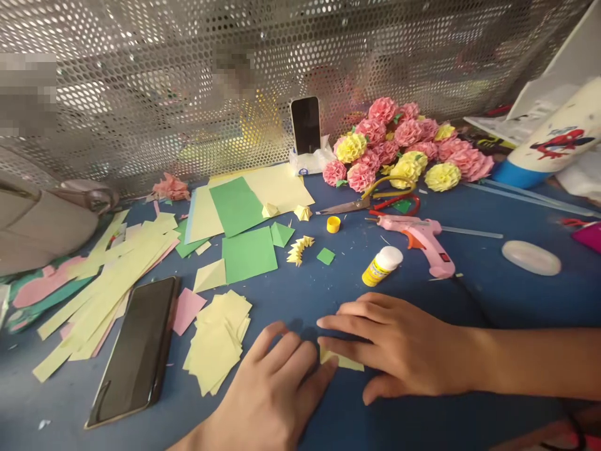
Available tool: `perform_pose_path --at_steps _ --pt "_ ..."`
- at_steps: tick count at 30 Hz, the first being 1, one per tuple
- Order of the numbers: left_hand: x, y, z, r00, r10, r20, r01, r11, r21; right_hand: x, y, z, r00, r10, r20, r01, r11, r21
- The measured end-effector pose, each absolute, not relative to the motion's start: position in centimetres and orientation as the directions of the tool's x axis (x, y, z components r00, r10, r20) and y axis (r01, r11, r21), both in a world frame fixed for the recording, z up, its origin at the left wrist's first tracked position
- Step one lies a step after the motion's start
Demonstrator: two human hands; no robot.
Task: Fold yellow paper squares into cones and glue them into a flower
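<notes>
A small piece of yellow paper (348, 361) lies on the blue table, partly covered by my fingers. My left hand (275, 385) is closed, its fingers curled and its thumb tip pinning the paper's left edge. From the right, my right hand (408, 347) reaches over the same piece with its fingers stretched out flat, resting on it, thumb apart. Left of my hands is a loose stack of yellow paper squares (218, 341). Beyond them stands a tilted glue stick (382, 265) with a white base, and its yellow cap (333, 224) sits farther back.
A dark phone (134, 351) and yellow strips (107, 288) lie left. Green sheets (250, 257) and folded yellow pieces (300, 250) are mid-table. Scissors (350, 207), a pink glue gun (422, 238), paper flowers (375, 147) and an upright phone (306, 125) stand behind.
</notes>
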State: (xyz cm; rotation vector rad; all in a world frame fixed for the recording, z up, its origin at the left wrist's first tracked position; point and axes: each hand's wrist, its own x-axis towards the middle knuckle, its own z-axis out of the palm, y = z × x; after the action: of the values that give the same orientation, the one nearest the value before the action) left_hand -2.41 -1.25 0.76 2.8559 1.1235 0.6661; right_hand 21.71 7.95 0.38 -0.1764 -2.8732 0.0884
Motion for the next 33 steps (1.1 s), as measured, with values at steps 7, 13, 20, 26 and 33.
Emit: perform_pose_path --at_steps 7,13,20,26,33 --pt "-2.5 -1.1 1.3 0.672 0.647 0.361 0.637 -0.753 0.166 21.8 6.6 0.2 -0.965 0.193 0.179 0.199 0.98 0.016" --pt "-2.6 -1.1 1.5 0.66 0.675 0.331 0.623 -0.737 0.262 24.6 5.2 0.4 -0.92 0.305 0.244 0.319 0.948 0.017" --pt "-1.8 0.0 1.5 0.478 0.855 0.203 0.701 -0.51 0.498 23.3 6.3 1.2 -0.894 0.326 0.308 0.305 0.945 -0.115" --pt "-1.2 1.1 1.0 0.378 0.919 0.113 0.699 -0.363 0.616 21.0 7.9 1.7 -0.906 0.321 0.276 0.273 0.942 -0.197" --pt "-1.5 0.7 1.6 0.327 0.908 0.261 0.642 -0.416 0.644 21.5 7.3 2.7 -0.833 0.542 0.115 0.283 0.595 -0.752"
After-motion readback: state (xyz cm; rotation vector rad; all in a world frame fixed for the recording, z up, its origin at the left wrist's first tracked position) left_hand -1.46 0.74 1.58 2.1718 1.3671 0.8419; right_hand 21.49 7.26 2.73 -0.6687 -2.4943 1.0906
